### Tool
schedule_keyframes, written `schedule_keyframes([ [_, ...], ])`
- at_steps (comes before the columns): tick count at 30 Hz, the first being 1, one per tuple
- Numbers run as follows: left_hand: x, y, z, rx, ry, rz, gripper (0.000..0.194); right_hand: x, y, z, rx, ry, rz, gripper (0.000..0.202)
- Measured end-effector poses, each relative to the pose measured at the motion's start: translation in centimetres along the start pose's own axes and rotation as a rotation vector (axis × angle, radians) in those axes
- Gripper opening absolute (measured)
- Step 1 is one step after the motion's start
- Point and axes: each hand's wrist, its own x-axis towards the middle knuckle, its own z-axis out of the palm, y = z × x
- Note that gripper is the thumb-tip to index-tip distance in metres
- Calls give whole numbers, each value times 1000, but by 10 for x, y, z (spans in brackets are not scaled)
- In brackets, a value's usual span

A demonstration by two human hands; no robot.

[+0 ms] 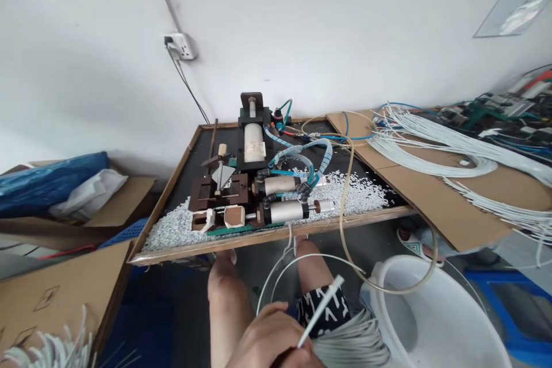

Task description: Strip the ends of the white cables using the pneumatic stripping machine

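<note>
1. White cable (321,305) is pinched in a hand (269,336) at the bottom edge of the view, one cut end sticking up and to the right; the fingers are closed around it. Which hand this is cannot be told for sure, probably the right; no other hand is in view.
2. A bundle of grey-white wires (353,345) lies across the lap just right of that hand, near enough to draw from singly.
3. A loop of the cable arcs up toward the pneumatic jig (254,184) on the dark worktop (276,234), directly ahead of the knees.
4. White offcuts (353,192) litter the worktop around the jig's cylinders, seemingly where trimmed pieces fall.
5. A white basin (431,322) stands on the floor at right, beside the lap.
6. Long white cables (452,155) lie on cardboard farther right.
</note>
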Motion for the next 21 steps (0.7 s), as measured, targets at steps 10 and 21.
schedule_keyframes([
  [10, 6, -39, -30, -320, 872, -372, 45, 23, 38, -59, -489, -86, 102, 61],
  [21, 21, -57, -35, -372, 925, -419, 51, 32, 153, -89, -1543, 97, 52, 53],
])
